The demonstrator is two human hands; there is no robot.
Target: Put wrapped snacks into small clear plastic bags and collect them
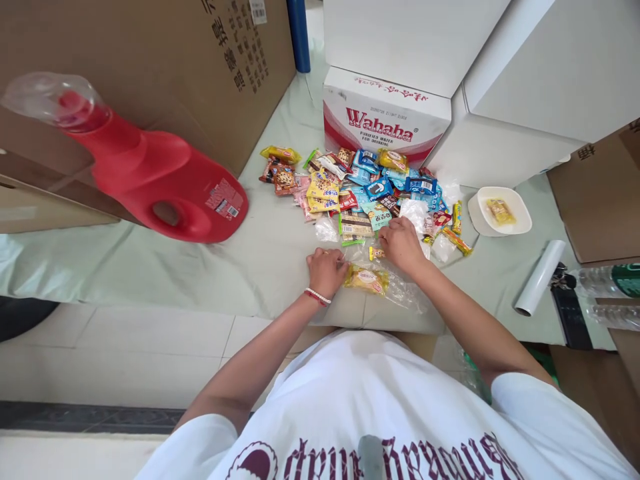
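Cloth [280, 257] pale grn; Wahaha ctn [383, 120] behind snacks [376, 189]; L fingers [341, 269], R fingers [385, 235]: grip unclear.

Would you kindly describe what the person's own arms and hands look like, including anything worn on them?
Both arms emerge from the short white sleeves of a white shirt with dark maroon lettering. The left hand is ungloved, with a white beaded bracelet and a thin red band at its wrist. The right hand is also ungloved, its wrist unadorned.
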